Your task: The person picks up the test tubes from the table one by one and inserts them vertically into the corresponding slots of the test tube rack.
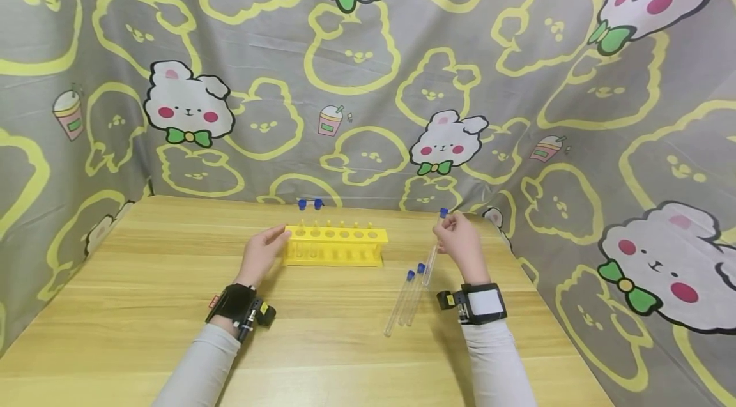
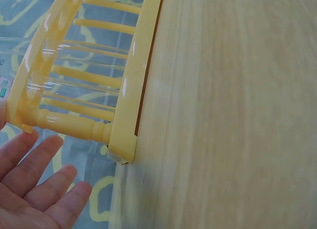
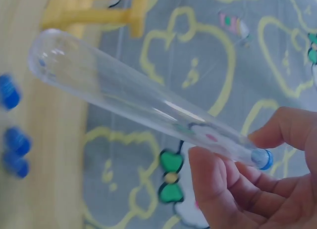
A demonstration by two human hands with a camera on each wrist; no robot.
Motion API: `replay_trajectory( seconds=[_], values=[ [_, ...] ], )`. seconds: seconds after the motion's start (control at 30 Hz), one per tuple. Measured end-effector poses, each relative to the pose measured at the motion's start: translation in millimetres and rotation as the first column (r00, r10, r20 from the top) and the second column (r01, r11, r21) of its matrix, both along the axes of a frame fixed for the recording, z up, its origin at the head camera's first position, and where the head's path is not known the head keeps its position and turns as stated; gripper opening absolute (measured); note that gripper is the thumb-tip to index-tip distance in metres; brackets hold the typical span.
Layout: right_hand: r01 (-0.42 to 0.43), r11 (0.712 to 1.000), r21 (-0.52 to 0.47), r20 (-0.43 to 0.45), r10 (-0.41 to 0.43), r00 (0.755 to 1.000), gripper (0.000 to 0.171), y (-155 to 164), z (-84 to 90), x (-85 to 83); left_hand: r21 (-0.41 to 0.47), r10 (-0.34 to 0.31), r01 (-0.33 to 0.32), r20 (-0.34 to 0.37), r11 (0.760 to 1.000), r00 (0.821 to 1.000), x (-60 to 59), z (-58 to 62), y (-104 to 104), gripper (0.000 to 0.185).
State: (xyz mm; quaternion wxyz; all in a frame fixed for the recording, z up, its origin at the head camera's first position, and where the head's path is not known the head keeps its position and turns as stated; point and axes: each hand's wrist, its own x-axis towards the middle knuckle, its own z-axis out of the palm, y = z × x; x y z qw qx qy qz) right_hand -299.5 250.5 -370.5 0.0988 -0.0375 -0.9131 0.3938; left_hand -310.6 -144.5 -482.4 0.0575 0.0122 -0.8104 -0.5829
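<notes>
My left hand [image 1: 262, 255] holds the left end of a yellow test tube rack [image 1: 336, 236], thumb on its top plate and index finger against the plate's underside; the other fingers are spread off it in the left wrist view. Two clear test tubes with blue caps [image 1: 318, 204] stand in the rack's two leftmost holes. To the right of the rack, my right hand [image 1: 460, 242] pinches another clear test tube [image 3: 133, 98] just below its blue cap [image 3: 266, 160]. That tube tilts, its rounded bottom pointing down toward the table and away from the palm.
Loose test tubes [image 1: 397, 305] with blue caps lie side by side on the wooden table [image 1: 322, 349], near my right hand; three blue caps [image 3: 17, 141] show in the right wrist view. A grey patterned cloth [image 1: 368, 43] hangs along the table's back and sides.
</notes>
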Motion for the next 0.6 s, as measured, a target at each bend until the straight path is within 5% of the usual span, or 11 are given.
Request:
replay_trajectory(
  seconds=[0.3,0.6],
  values=[
    [-0.049,0.997,-0.060,-0.146,0.040,0.988,0.021,-42.3,22.9,-1.1,0.016,0.000,0.000,0.002,1.000,1.000,-1.2,-1.5,-0.1,0.058],
    [-0.121,0.990,-0.074,-0.295,0.095,0.951,0.016,-79.6,31.9,-8.9,0.015,0.006,-0.006,-0.008,1.000,1.000,-3.4,-4.5,-0.4,0.059]
  ],
)
